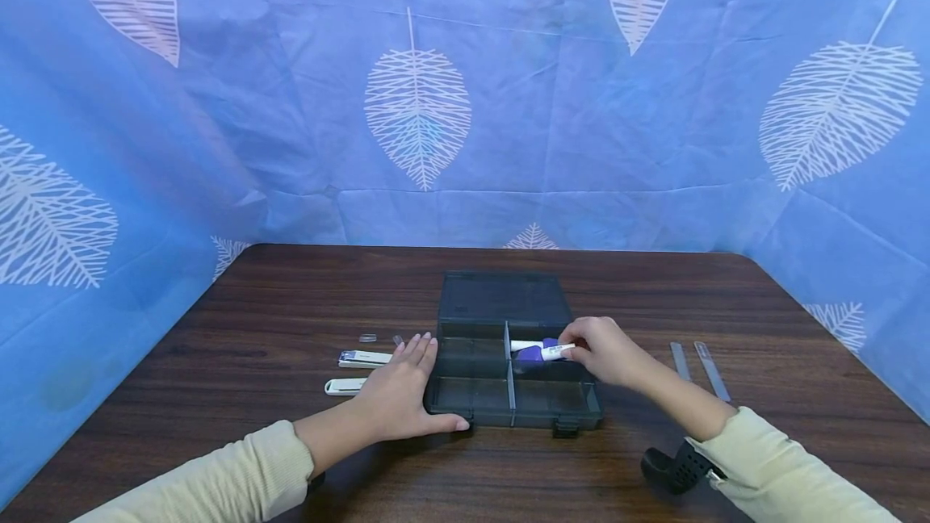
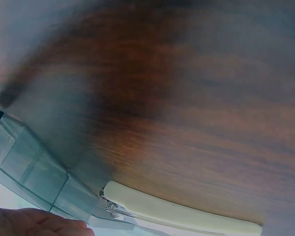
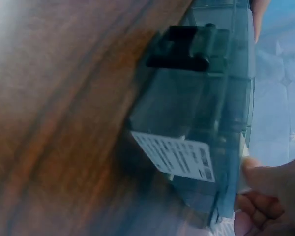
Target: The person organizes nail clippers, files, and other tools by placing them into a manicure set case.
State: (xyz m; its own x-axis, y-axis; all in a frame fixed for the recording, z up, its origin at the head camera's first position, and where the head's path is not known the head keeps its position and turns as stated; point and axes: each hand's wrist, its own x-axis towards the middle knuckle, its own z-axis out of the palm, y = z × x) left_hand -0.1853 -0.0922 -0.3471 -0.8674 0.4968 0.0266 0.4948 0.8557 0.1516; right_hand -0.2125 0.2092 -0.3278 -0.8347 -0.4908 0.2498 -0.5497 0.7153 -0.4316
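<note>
A dark see-through divided box (image 1: 475, 402) lies on the table with its lid (image 1: 501, 297) folded back. My left hand (image 1: 400, 394) rests at its left side, fingers straight along the edge and thumb on the front corner. Over the right-hand back compartment, my right hand (image 1: 603, 349) pinches a small white-and-purple tube (image 1: 546, 353) between thumb and fingertips. Just behind it is a second white-and-purple tube (image 1: 525, 345), partly hidden. Beside my left hand lie two white nail clippers, one farther back (image 1: 363, 358) and one nearer (image 1: 345, 387).
Two small clear pieces, one to the left (image 1: 368, 338) and one by the left fingertips (image 1: 397, 340), lie behind the clippers. Right of the box are a grey flat strip (image 1: 680, 361) and a clearer one (image 1: 712, 371). A leaf-patterned blue cloth (image 1: 508, 144) surrounds the table.
</note>
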